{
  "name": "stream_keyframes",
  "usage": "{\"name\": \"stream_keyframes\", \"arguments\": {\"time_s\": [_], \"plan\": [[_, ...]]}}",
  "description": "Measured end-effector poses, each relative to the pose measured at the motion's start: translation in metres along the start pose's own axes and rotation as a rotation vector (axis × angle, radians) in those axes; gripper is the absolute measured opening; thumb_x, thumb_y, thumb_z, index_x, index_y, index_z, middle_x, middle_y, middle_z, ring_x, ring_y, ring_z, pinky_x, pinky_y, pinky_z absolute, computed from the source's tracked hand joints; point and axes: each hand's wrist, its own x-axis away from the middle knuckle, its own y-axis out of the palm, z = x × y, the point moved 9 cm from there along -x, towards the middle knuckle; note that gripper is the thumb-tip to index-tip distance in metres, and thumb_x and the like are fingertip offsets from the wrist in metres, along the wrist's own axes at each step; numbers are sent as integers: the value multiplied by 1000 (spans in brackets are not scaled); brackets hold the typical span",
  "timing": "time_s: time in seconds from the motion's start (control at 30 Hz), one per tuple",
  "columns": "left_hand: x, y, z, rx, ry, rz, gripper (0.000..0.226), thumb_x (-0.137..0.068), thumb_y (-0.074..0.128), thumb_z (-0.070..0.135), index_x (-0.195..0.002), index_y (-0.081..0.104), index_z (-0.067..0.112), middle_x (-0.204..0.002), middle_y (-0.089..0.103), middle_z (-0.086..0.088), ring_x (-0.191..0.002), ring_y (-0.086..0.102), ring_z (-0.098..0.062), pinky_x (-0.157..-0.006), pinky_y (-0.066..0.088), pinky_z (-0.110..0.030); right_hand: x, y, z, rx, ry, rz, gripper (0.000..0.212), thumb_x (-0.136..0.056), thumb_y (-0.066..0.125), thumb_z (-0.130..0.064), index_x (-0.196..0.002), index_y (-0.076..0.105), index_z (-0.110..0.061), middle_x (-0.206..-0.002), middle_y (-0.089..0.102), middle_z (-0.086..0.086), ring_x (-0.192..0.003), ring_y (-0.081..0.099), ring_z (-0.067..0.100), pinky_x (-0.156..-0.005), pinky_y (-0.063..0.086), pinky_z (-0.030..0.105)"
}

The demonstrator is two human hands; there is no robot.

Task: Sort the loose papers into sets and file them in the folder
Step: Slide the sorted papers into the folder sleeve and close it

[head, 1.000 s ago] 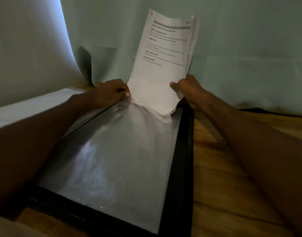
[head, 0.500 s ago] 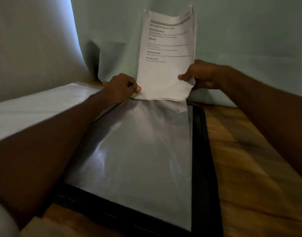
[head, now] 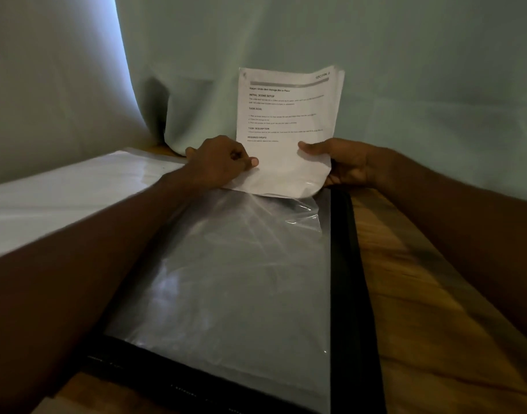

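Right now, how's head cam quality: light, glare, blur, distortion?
Head view: dim overall; glare streaks on the clear plastic sleeve; headings on the paper stack readable, fine print too soft; forearms at the frame edges soft and stretched by the wide angle; left hand and right hand fairly sharp.

Top sheet of paper stack (head: 289, 115): corner reads "SECTION 2"; bold headings "INITIAL SCENE SETUP", "TASK GOAL", "TASK DESCRIPTION", "REQUIRED PROPS". Title line partly legible, something like "...Under-Bed Storage Bin to Place". Body lines too small to read.
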Motion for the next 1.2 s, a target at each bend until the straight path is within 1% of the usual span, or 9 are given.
{"name": "stream_keyframes", "arguments": {"time_s": [0.07,0.2,0.27,0.43,0.63,0.73,0.97,1.1,1.2], "plan": [[4,5,14,53,49,-42,27,-88,65,65,-86,69,39,-101,62,17,-105,59,-15,-109,32,-58,-4,-12,-2,-94,-50,129,40,-94,71,-22,-132,61,-14,-126,71,8,-109,71,27,-80,63,42],[13,17,44,181,142,-130,53,-67,56,86,-91,75,43,-100,70,24,-104,63,-10,-106,41,-58,-7,-30,-5,-174,-135,374,38,-92,72,-6,-128,62,-2,-120,71,16,-103,71,33,-87,60,51],[18,19,60,254,194,-131,54,-67,57,84,-92,76,41,-99,72,22,-102,64,-9,-103,45,-57,-4,-26,-6,-186,-147,382,36,-93,70,-8,-127,62,-2,-118,71,16,-103,71,34,-90,58,54],[24,36,83,213,273,-163,30,-81,73,60,-93,74,32,-100,70,15,-98,63,-8,-102,45,-53,1,-22,2,-132,-165,401,29,-95,67,-9,-123,63,-3,-113,72,13,-101,71,30,-84,61,44],[28,40,101,130,300,-88,33,-83,74,61,-105,69,37,-102,60,17,-100,56,-7,-103,32,-44,8,-28,10,-253,-286,435,7,-95,64,-10,-100,68,-12,-104,75,8,-96,73,28,-81,63,40],[31,40,109,83,297,-39,31,-84,73,58,-105,68,37,-103,57,15,-99,53,-9,-94,26,-40,13,-32,8,-246,-355,478,7,-94,64,-6,-91,69,-11,-97,75,8,-94,74,29,-82,63,42],[27,56,127,-92,270,-9,39,-91,67,50,-126,59,35,-124,53,4,-119,49,-19,-100,27,-46,7,-39,16,-297,-318,491,9,-91,67,-3,-89,69,-11,-95,74,7,-92,73,30,-82,62,45],[21,57,125,-88,224,-18,13,-91,70,43,-96,62,33,-106,56,7,-103,52,-16,-89,24,-40,5,-39,18,-237,-314,511,9,-90,69,-3,-88,67,-12,-94,72,5,-90,71,25,-80,62,40],[16,56,127,-125,215,-40,9,-95,66,36,-89,64,30,-98,56,9,-99,53,-16,-88,20,-39,5,-40,19,-235,-311,523,16,-88,68,0,-104,69,-4,-99,73,8,-89,71,25,-78,63,39]]}}
